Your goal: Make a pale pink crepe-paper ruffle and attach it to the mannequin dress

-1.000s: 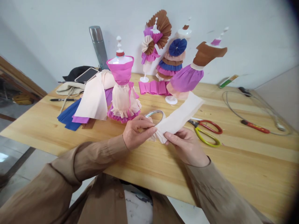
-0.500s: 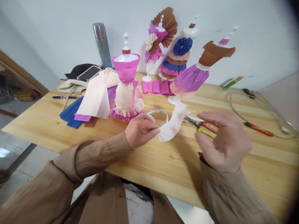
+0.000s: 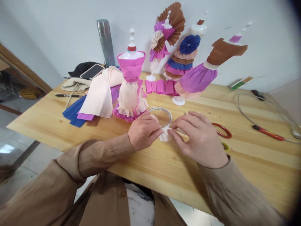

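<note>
A small white strip of crepe paper (image 3: 165,135) stretches between my two hands above the wooden table. My left hand (image 3: 145,130) pinches its left end between thumb and fingers. At the right end, my right hand (image 3: 198,136) grips the strip with thumb and fingertips and hides most of that side. Just behind the strip, a roll of tape (image 3: 162,109) lies on the table, partly covered by my left hand. Scissors with a red handle loop (image 3: 223,130) and a yellow one stick out from behind my right hand; their blades are hidden.
A small dress form in a pink and cream paper dress (image 3: 131,81) stands behind my left hand. Several other dressed forms stand by the wall. Paper sheets (image 3: 97,95), a phone (image 3: 92,71) and a flask (image 3: 105,42) are at left. A red-handled tool (image 3: 268,132) with a cable lies right.
My right hand has moved left and down onto the strip's free end, covering the scissor blades. The view has shifted slightly; my left hand keeps its pinch.
</note>
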A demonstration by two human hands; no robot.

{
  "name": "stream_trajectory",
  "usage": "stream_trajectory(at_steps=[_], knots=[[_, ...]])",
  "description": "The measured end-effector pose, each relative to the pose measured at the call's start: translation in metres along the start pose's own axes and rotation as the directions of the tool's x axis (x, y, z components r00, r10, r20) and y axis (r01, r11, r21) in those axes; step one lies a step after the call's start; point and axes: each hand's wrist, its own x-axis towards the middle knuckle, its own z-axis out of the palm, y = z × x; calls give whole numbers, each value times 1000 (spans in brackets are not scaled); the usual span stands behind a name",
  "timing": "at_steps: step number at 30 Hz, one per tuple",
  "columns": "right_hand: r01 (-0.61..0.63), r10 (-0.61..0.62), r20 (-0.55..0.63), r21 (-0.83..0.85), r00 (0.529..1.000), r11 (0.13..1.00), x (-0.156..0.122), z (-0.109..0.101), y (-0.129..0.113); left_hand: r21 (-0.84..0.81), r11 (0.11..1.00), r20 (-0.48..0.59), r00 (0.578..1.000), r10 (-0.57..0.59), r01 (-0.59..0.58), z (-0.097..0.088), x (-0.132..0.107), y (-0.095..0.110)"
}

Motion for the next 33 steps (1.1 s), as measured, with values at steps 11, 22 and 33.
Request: stream_trajectory(at_steps=[11, 22, 33], knots=[[-221, 219, 28, 130, 975, 967, -5, 7, -13, -49, 999, 75, 997, 10, -7, 0, 1, 2], [-382, 379, 79, 349, 922, 856, -6, 6, -19, 18, 1000, 94, 995, -20, 19, 1, -1, 3], [-398, 390, 110, 420, 914, 816, -5, 5, -23, 11, 1000, 68, 998, -15, 15, 1, -1, 5]])
